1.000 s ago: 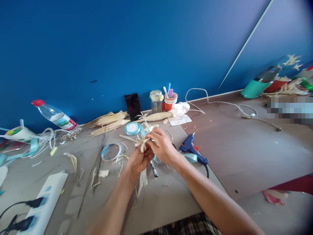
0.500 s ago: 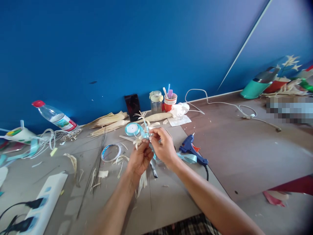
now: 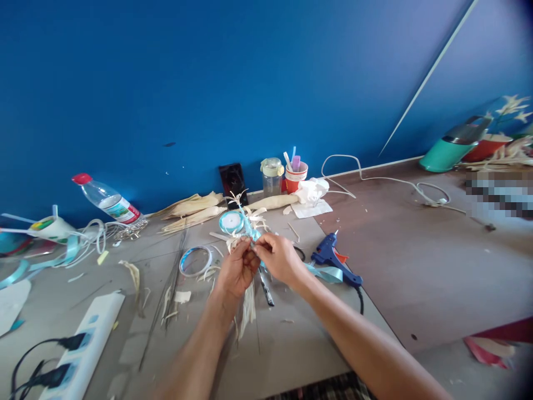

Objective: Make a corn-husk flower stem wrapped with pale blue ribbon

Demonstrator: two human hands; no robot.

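Both my hands meet over the middle of the table around a small husk flower (image 3: 236, 198) whose stem is wrapped in light blue ribbon (image 3: 249, 226). My left hand (image 3: 239, 269) pinches the stem from below, fingers curled. From the other side my right hand (image 3: 280, 256) pinches the ribbon-wrapped stem close to the left fingertips; the exact grip point is partly hidden. Just behind them lies a blue ribbon spool (image 3: 231, 222). A pen (image 3: 266, 288) and pale husk strips (image 3: 249, 311) lie below my hands. Loose ribbon (image 3: 328, 273) trails to the right.
A blue glue gun (image 3: 335, 258) lies right, a tape roll (image 3: 195, 261) and thin wires (image 3: 166, 294) left. Along the wall stand a phone (image 3: 232, 180), a jar (image 3: 272, 178) and a cup (image 3: 296, 179). A power strip (image 3: 94, 339) and tilted bottle (image 3: 108, 203) are left.
My right hand has slid down the stem toward my left fingertips, leaving more of the blue-wrapped part uncovered. The whole view has shifted slightly, so things appear further right.
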